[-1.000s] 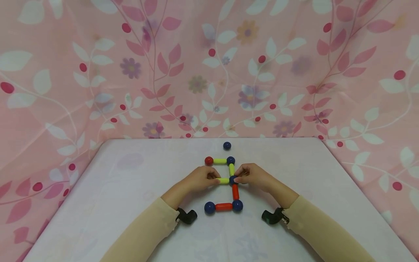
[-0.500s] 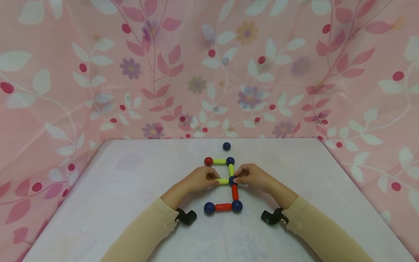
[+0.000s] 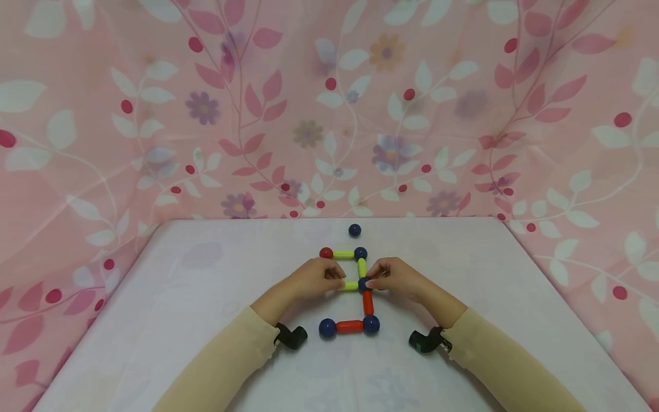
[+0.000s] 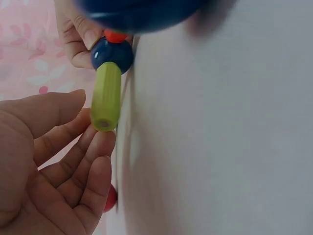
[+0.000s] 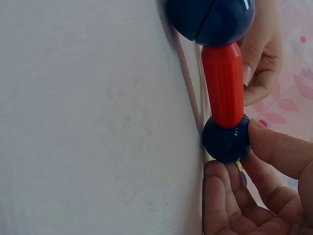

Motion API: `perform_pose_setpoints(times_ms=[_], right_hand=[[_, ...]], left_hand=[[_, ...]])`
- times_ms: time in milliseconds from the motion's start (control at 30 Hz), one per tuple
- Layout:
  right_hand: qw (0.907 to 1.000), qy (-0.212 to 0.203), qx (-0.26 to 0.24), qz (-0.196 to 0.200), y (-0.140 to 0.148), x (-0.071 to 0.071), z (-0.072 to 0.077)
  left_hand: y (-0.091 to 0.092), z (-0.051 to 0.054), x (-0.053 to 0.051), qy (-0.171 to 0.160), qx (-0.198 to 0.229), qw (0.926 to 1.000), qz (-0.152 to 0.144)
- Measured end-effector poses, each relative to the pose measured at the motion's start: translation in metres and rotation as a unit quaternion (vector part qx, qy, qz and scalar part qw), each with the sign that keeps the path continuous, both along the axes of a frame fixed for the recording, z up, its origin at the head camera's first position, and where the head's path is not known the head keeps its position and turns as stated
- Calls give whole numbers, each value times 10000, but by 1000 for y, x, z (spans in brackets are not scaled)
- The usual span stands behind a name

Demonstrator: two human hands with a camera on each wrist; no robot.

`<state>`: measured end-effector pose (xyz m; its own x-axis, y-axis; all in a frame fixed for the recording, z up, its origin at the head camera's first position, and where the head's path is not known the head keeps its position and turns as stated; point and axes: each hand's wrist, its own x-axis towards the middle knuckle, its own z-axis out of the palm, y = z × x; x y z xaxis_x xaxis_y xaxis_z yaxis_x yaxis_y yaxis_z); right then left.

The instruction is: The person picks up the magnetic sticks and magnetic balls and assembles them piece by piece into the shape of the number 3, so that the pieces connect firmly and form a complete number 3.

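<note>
Magnetic rods and balls lie joined on the table. My right hand [image 3: 399,277] pinches the middle blue ball [image 5: 225,139] between thumb and fingers. From this ball a yellow-green rod [image 4: 106,93] points left to a free end. My left hand [image 3: 316,278] is at that end; in the left wrist view the thumb stands apart from the rod and the fingertips are close to it, contact unclear. Another yellow-green rod [image 3: 362,267] runs away from the middle ball to a blue ball [image 3: 360,253]. A red rod [image 3: 368,303] runs towards me to the near-right blue ball [image 3: 371,324].
At the far end, a yellow-green rod [image 3: 343,254] leads to a red ball [image 3: 326,253]. Nearest me, a red rod [image 3: 350,327] joins another blue ball [image 3: 327,328]. A loose blue ball [image 3: 354,230] sits near the back edge of the white-covered table [image 3: 231,263].
My left thumb and fingers have loosened from the yellow-green rod's free end and lifted slightly. My right hand keeps its pinch on the middle blue ball. The head view has shifted a little.
</note>
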<state>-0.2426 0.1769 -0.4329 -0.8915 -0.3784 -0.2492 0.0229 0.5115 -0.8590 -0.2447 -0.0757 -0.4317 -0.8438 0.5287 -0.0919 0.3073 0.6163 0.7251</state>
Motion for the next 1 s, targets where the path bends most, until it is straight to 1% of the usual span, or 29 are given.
perform_pose_setpoints(times_ms=[100,200,333,433,500,700,867,1000], right_hand=[[10000,7,3,19,-1,0,0],[10000,26,-22,33,-1,0,0],[10000,16,-65,13,-1,0,0],[10000,-26,-84,-17,0,-1,-1],[9999,-52,-86,-16,0,-1,-2],[9999,-84,-81,-29,2,-3,-3],[9999,-118,-90,-38,2,-3,-3],[9999,-128,-83,-48,1,-2,-3]], left_hand=[[1,5,-6,123,-74,9999,2],[3,9,-12,258,-60,9996,28],[8,13,-22,373,20,9991,215],[12,13,-30,466,90,9977,480],[16,12,-36,521,213,9961,674],[29,6,-54,600,605,9884,1259],[36,1,-67,548,818,9791,1782],[41,-3,-77,468,880,9738,2045]])
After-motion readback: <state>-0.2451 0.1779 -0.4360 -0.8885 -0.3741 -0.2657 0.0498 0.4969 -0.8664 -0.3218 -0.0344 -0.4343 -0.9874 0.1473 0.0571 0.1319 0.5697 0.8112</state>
